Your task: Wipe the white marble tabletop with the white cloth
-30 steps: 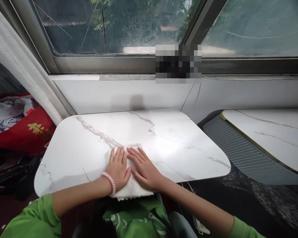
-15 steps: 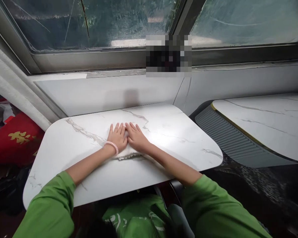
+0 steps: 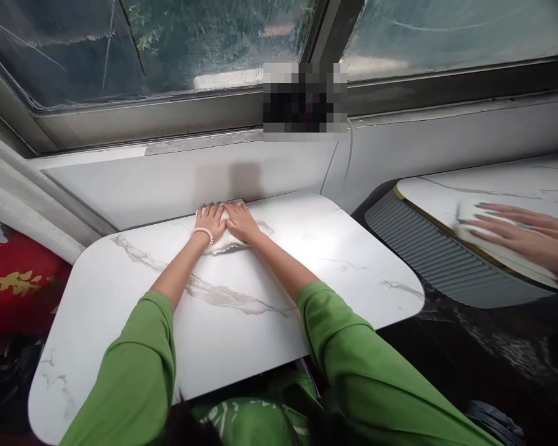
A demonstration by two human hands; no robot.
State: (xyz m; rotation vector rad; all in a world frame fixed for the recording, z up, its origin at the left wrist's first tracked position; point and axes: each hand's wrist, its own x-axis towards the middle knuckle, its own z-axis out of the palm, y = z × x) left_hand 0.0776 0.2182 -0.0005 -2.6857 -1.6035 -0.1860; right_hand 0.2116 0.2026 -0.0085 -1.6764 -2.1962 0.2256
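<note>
A white cloth [image 3: 230,243] lies flat on the white marble-patterned table [image 3: 242,353], near its back edge by the wall. My left hand [image 3: 210,222], with a pink beaded band at the wrist, presses down on the cloth with its fingers stretched out. Beside it, my right hand [image 3: 240,221] lies flat on the same cloth, the two thumbs close together. Most of the cloth is hidden under both palms.
On the right, another person's hands [image 3: 523,232] rest on a white cloth [image 3: 467,217] atop a second marble-patterned table [image 3: 428,189] with a ribbed grey side. A window [image 3: 167,56] runs above the wall. Red fabric [image 3: 23,285] sits at the left beside a curtain [image 3: 18,192].
Both my hands and the cloth have slid away from me to the table's back edge. Another person's hands with a cloth have come into view on the right-hand table.
</note>
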